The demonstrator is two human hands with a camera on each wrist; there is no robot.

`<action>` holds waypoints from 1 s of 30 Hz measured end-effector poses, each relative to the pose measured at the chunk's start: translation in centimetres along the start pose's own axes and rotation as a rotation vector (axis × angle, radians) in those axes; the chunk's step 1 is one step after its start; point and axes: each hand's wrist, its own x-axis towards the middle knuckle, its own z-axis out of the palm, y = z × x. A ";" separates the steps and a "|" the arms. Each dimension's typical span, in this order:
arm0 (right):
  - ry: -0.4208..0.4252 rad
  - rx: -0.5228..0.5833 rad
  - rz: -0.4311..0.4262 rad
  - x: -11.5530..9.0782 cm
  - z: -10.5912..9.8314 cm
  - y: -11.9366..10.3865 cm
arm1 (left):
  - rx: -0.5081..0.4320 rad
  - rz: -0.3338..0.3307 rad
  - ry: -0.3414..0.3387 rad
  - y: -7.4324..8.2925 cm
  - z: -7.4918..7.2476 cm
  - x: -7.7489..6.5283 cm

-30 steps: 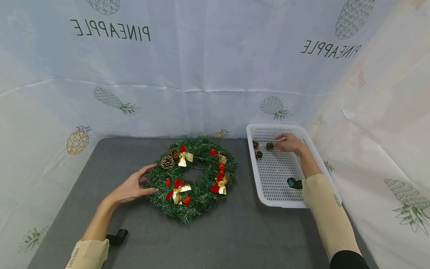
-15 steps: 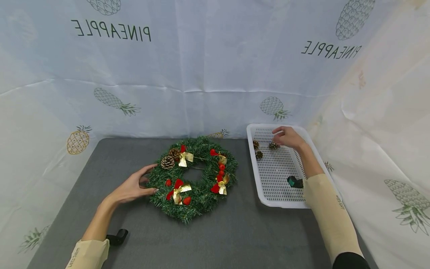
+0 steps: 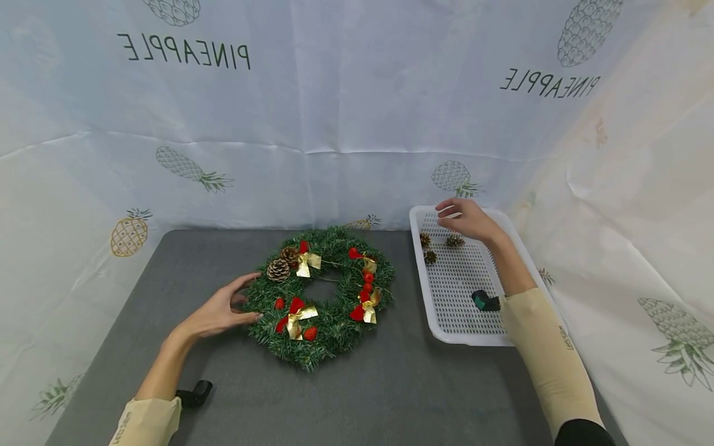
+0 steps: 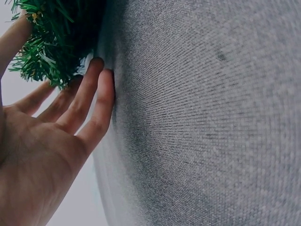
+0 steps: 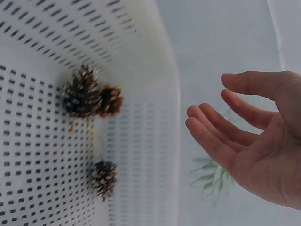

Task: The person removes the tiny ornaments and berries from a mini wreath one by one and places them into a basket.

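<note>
A green wreath [image 3: 334,339] with red-and-gold bows, red berries and two pinecones [image 3: 277,269] lies on the grey table. At its left edge rests my left hand [image 3: 217,310], thumb and fingers spread along the greenery. Its fingers [image 4: 101,108] look nearly straight in the left wrist view, close to the table cloth. Over the far end of a white plastic basket [image 3: 432,322], my right hand [image 3: 468,220] holds nothing, its fingers loosely bent. Below it in the basket lie three small pinecones, one pinecone [image 3: 454,241] apart from the pair at the left wall.
The basket stands at the right rear of the table [image 3: 346,402]. A white pineapple-print curtain [image 3: 334,124] hangs behind the table and along its sides. A dark wrist-camera mount shows at each sleeve, one mount [image 3: 195,394] over the table and the other over the basket.
My right hand has left the single pinecone and risen toward the basket's far rim. That pinecone has shifted slightly to the right. The left hand and wreath stay put.
</note>
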 end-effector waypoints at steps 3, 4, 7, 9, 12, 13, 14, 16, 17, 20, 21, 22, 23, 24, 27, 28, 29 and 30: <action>-0.001 -0.001 -0.033 -0.2 0.2 -1.1 | 0.005 -0.001 0.000 0.0 0.0 0.0; -0.003 0.001 -0.043 -0.2 0.3 -1.5 | 0.006 -0.001 0.000 0.0 0.0 0.0; -0.007 0.014 -0.064 -0.2 0.6 -2.6 | 0.007 -0.002 0.001 0.1 0.0 0.0; -0.015 0.023 -0.079 -0.2 0.8 -3.3 | 0.009 -0.002 0.002 0.1 0.0 0.1; -0.023 0.025 -0.102 -0.2 1.1 -4.2 | 0.011 0.000 0.001 0.1 -0.1 0.1; -0.026 0.023 -0.114 -0.2 1.3 -4.5 | 0.012 -0.001 0.001 0.1 -0.1 0.1; -0.031 0.021 -0.125 -0.2 1.4 -4.7 | 0.013 -0.001 0.001 0.2 -0.1 0.1; -0.036 0.014 -0.150 -0.2 1.6 -5.2 | 0.012 -0.003 0.001 0.2 -0.1 0.1; -0.040 0.017 -0.160 -0.2 1.7 -5.4 | 0.012 -0.004 0.001 0.2 -0.1 0.1; -0.056 0.024 -0.180 -0.2 2.0 -6.1 | 0.010 -0.005 0.002 0.2 -0.1 0.2; -0.060 0.027 -0.186 -0.2 2.1 -6.3 | 0.009 -0.006 0.002 0.2 -0.1 0.2; -0.066 0.030 -0.190 -0.2 2.3 -6.4 | 0.009 -0.006 0.002 0.2 -0.1 0.2; -0.071 0.032 -0.196 -0.1 2.4 -6.6 | 0.008 -0.006 0.003 0.1 -0.1 0.1; -0.076 0.033 -0.200 -0.1 2.6 -6.8 | 0.007 -0.005 0.003 0.1 -0.1 0.1; -0.088 0.035 -0.218 0.1 3.1 -7.2 | 0.003 -0.003 0.003 0.0 0.0 0.1; -0.093 0.036 -0.225 0.2 3.3 -7.3 | 0.003 -0.002 0.003 0.0 0.0 0.1; -0.097 0.038 -0.229 0.3 3.4 -7.4 | 0.002 -0.002 0.003 0.0 0.0 0.1; -0.102 0.040 -0.234 0.3 3.6 -7.6 | 0.001 -0.002 0.003 0.0 0.0 0.1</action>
